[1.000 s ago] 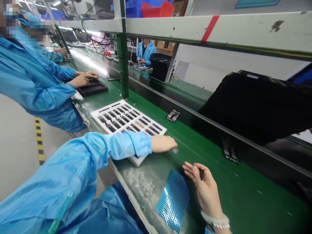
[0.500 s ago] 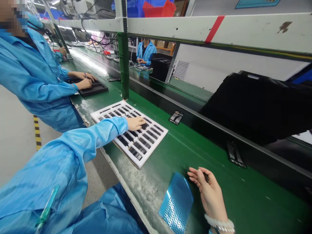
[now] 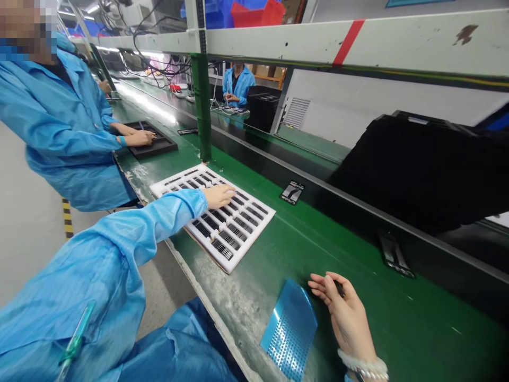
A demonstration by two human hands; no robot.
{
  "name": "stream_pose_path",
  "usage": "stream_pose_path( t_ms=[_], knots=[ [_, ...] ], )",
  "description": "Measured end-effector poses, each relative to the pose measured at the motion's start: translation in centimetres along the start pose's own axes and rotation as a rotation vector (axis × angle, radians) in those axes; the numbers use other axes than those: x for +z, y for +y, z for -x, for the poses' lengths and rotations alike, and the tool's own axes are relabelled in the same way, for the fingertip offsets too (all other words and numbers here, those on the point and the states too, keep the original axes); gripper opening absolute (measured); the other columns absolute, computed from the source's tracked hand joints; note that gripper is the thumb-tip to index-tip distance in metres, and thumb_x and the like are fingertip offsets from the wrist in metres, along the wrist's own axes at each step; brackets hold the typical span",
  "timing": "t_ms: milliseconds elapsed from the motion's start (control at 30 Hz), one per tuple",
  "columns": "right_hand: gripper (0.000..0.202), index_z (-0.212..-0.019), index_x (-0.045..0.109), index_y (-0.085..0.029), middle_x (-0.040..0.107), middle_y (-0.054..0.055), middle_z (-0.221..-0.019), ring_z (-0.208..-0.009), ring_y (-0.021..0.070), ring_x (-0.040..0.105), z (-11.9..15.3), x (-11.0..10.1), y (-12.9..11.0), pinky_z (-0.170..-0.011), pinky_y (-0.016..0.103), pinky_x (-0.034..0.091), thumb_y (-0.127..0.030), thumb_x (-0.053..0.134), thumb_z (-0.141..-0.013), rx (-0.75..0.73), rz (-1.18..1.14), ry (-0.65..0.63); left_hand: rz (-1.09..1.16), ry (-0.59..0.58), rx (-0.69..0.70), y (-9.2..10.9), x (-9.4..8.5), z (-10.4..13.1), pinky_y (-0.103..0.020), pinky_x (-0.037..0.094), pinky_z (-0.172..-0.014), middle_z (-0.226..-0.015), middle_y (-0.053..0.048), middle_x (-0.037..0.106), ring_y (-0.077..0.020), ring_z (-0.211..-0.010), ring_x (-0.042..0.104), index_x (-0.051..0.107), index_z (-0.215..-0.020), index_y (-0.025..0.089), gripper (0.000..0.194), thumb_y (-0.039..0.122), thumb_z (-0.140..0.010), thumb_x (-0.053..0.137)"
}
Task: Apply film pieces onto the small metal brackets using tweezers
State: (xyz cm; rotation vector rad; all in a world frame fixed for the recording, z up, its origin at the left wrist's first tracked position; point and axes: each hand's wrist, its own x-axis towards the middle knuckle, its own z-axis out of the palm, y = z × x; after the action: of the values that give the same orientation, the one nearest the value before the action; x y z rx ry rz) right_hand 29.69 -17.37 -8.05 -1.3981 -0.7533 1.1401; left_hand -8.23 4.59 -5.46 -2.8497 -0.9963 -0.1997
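Note:
My left hand (image 3: 219,196) lies over the middle of a white foam tray (image 3: 256,233), fingers stretched out above its slots. Rows of thin dark parts (image 3: 221,248) fill the slots; whatever is beneath my palm is hidden. At the lower right, my right hand (image 3: 345,307) hovers over the green bench, its fingers curled round a small dark object (image 3: 340,288) that shows only in part. Just left of that hand rests a blue sheet (image 3: 289,329) dotted with rows of small marks.
A conveyor belt (image 3: 318,204) runs behind the bench with flat packaged parts (image 3: 292,192) by it. A green post (image 3: 202,106) stands behind the tray. At left, a person in blue (image 3: 75,127) works over a black tray (image 3: 159,148). A shelf beam (image 3: 258,45) crosses above.
My left hand has shifted slightly left over the tray. The packaged parts at the belt have moved right. The other person's hands have drawn closer together.

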Motion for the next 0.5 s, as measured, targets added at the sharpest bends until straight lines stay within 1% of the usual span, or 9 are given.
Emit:
stream_pose_path(
  t_ms=[67, 133, 200, 300, 500],
  knots=[
    [0.055, -0.089, 0.054, -0.020, 0.072, 0.003, -0.078, -0.071, 0.0150, 0.067, 0.0, 0.0, -0.1, -0.063, 0.021, 0.054, -0.053, 0.079, -0.054, -0.004, 0.001, 0.008, 0.012, -0.034, 0.005, -0.1, -0.6, 0.3, -0.033, 0.040, -0.089, -0.109, -0.011, 0.061, -0.0208, -0.100, 0.053, 0.065, -0.102, 0.016, 0.027, 0.014, -0.084, 0.045],
    [0.054, -0.089, 0.054, -0.020, 0.072, 0.002, -0.078, -0.070, 0.0147, 0.067, 0.1, 0.0, -0.2, -0.062, 0.021, 0.054, -0.053, 0.079, -0.054, -0.009, 0.001, 0.016, 0.031, -0.101, 0.042, -0.2, -1.2, 0.5, -0.027, 0.041, -0.083, -0.095, -0.006, 0.066, -0.0172, -0.090, 0.055, 0.069, -0.090, 0.020, 0.020, 0.014, -0.080, 0.052],
    [0.055, -0.088, 0.054, -0.020, 0.072, 0.002, -0.077, -0.069, 0.0146, 0.067, 0.2, 0.1, -0.4, -0.061, 0.022, 0.054, -0.053, 0.080, -0.053, -0.011, 0.001, 0.023, 0.043, -0.163, 0.076, -0.1, -1.5, 0.5, -0.024, 0.041, -0.078, -0.088, -0.002, 0.068, -0.0161, -0.086, 0.056, 0.069, -0.084, 0.023, 0.014, 0.016, -0.075, 0.061],
    [0.055, -0.087, 0.055, -0.019, 0.072, 0.003, -0.076, -0.068, 0.0153, 0.067, 0.3, 0.2, -0.6, -0.060, 0.023, 0.054, -0.053, 0.080, -0.053, -0.014, 0.004, 0.033, 0.044, -0.208, 0.088, 0.1, -1.7, 0.3, -0.024, 0.039, -0.076, -0.088, -0.001, 0.068, -0.0172, -0.089, 0.054, 0.069, -0.082, 0.025, 0.014, 0.018, -0.070, 0.068],
    [0.051, -0.087, 0.055, -0.019, 0.072, 0.004, -0.076, -0.068, 0.0168, 0.067, 0.5, -0.1, -0.7, -0.060, 0.025, 0.054, -0.051, 0.079, -0.055, -0.036, -0.002, 0.041, 0.031, -0.240, 0.037, 0.7, -1.4, -0.1, -0.024, 0.038, -0.076, -0.087, -0.002, 0.066, -0.0188, -0.097, 0.052, 0.066, -0.079, 0.025, 0.018, 0.013, -0.066, 0.070]
  ],
)
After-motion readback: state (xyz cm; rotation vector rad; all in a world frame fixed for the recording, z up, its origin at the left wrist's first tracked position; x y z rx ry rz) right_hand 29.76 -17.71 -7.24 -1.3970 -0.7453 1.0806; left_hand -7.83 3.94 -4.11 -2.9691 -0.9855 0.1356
